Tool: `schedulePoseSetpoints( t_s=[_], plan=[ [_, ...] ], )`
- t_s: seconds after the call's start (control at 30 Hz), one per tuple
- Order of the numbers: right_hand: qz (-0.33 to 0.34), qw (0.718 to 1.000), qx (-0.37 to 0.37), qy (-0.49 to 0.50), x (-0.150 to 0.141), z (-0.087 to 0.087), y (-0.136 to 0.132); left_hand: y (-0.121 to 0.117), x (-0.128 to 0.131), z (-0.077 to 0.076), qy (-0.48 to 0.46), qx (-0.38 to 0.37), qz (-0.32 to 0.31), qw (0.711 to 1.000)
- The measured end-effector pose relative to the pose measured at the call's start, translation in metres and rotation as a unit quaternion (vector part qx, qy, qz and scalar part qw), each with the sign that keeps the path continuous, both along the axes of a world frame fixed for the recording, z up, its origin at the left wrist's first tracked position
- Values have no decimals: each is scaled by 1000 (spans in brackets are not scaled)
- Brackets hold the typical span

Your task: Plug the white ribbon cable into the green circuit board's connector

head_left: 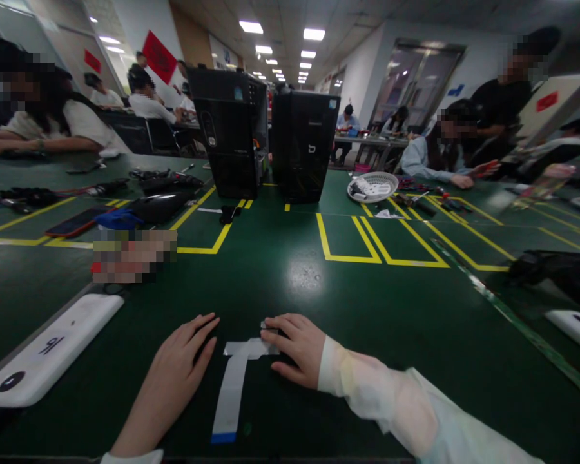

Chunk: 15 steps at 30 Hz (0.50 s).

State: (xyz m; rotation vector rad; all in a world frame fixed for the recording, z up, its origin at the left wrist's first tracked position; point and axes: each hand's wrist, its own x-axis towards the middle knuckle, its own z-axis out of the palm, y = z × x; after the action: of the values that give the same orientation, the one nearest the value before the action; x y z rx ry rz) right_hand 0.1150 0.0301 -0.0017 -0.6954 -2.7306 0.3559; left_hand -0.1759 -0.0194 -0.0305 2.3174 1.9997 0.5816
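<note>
A white flat ribbon cable (232, 390) with a blue end lies on the green table (294, 270) between my hands. My left hand (176, 367) rests flat just left of it, fingers stretched out and holding nothing. My right hand (297, 348) lies palm down on the cable's upper bent end, fingers curled over a small dark part that I cannot make out.
A white device (48, 357) lies at the near left, another white one (575, 328) at the right edge. Two black computer towers (265, 138) stand mid-table, with a white basket (372, 187), cables and phones around. Several seated people work at both sides.
</note>
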Motion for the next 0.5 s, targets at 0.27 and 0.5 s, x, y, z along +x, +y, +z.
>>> schedulePoseSetpoints(
  t_s=[0.27,0.5],
  plan=[
    [8,1000,3,-3,1,1,1,0,1,-1,1,9,-3,1000],
    [-57,995,71,-28,36,-5,33,0,2,1,3,-2,7,1000]
  ],
)
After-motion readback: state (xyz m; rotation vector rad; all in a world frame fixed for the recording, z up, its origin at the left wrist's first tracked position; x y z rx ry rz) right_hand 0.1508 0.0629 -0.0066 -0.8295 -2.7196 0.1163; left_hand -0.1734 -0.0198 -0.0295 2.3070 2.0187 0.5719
